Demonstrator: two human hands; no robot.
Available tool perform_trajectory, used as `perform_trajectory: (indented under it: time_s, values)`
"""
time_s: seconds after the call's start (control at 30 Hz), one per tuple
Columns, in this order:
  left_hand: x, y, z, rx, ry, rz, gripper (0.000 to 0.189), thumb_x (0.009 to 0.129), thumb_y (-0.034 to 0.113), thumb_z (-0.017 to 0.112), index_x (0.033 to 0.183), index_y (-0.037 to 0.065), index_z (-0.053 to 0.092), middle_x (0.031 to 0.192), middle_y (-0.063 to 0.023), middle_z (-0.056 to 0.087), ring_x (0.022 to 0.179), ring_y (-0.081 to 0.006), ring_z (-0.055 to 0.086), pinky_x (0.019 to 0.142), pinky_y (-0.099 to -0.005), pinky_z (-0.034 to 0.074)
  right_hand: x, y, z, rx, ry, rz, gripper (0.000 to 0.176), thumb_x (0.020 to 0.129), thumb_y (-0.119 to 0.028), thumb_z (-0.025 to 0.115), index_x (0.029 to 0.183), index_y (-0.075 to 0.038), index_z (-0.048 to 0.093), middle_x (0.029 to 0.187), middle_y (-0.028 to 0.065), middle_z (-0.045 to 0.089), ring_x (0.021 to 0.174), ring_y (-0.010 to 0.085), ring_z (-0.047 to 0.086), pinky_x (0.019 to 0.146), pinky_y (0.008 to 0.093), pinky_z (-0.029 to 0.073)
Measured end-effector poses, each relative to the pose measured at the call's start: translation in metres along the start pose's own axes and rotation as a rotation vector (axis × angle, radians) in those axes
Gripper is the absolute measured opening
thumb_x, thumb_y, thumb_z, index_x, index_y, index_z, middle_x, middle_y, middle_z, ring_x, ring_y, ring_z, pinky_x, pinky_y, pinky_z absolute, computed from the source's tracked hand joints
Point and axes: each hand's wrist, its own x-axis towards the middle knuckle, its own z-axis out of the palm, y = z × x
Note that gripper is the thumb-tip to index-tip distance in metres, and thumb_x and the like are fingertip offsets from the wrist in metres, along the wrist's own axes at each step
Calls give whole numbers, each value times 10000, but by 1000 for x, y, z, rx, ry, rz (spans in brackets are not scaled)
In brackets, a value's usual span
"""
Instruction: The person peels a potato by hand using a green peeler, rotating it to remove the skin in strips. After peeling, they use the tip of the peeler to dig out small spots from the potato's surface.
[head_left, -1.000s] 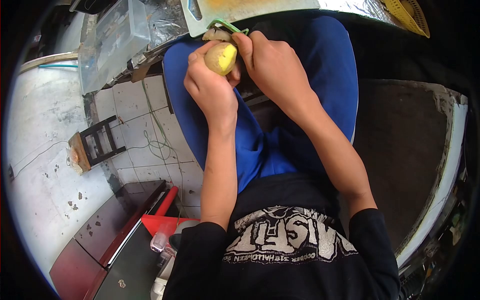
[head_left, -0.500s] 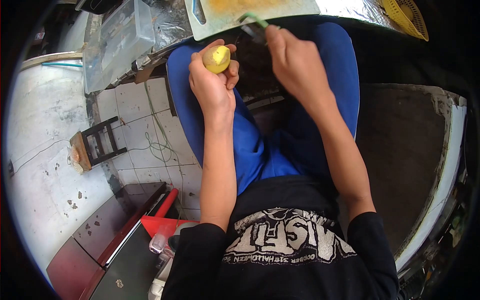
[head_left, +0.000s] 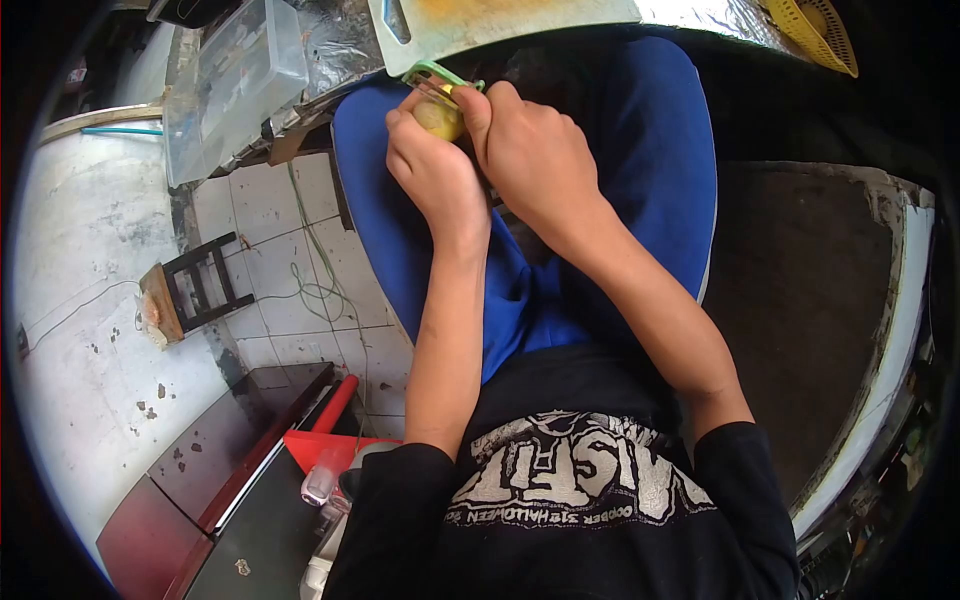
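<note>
A yellow, partly peeled potato point(head_left: 440, 122) is cupped in my left hand point(head_left: 430, 170), whose fingers wrap round it. My right hand point(head_left: 535, 150) grips a green-framed peeler point(head_left: 438, 78). The peeler's head lies over the far side of the potato, close against it. Both hands are together above my lap, just short of the cutting board point(head_left: 520, 22). The right hand's fingers partly hide the peeler's handle, and the hands cover much of the potato.
The cutting board has an orange-yellow stain. A clear plastic container point(head_left: 235, 95) stands to its left, and a yellow basket point(head_left: 815, 35) is at the far right. On the tiled floor to the left are a small dark stool point(head_left: 205, 285) and a green cord point(head_left: 320, 290).
My right hand has come left and slightly down, bringing the peeler from beside the board onto the potato. The left hand has turned inward, still holding the potato.
</note>
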Motion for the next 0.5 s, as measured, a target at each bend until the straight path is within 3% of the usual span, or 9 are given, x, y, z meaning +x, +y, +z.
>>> perform_trajectory:
  time_s: [0.1,0.17,0.2,0.37,0.5]
  values:
    - [1,7,-2,-28,23,5,400,945,229,312,1023,-43,595,974,-158,656,849,-228,631,780,-331,511,0,0,0,12,-53,33,472,990,-395,439,695,-37,526,532,181,595,462,359,614,403,443,487]
    - [2,10,-3,-60,2,-37,431,981,260,275,1059,-42,572,870,-98,638,689,-162,588,582,-254,470,-5,3,3,23,-64,46,474,990,-390,443,695,-29,532,538,190,596,487,377,620,419,458,492]
    - [0,9,2,-73,55,-34,423,973,255,278,1064,-34,573,804,-88,622,586,-134,536,485,-233,401,0,4,2,23,-65,43,474,990,-390,443,695,-29,532,538,190,596,487,377,620,419,458,492]
    - [3,12,-2,-69,-46,0,432,950,237,284,947,-52,605,657,-89,575,461,-129,460,381,-224,283,4,10,0,27,-28,63,501,989,-407,438,703,-9,538,555,207,601,509,405,620,444,472,501]
    - [-3,10,1,-95,-82,-50,414,947,228,286,999,-60,578,691,-109,595,472,-134,474,379,-223,278,12,14,1,77,-27,107,500,990,-410,429,723,-4,547,592,234,608,561,429,628,496,490,514]
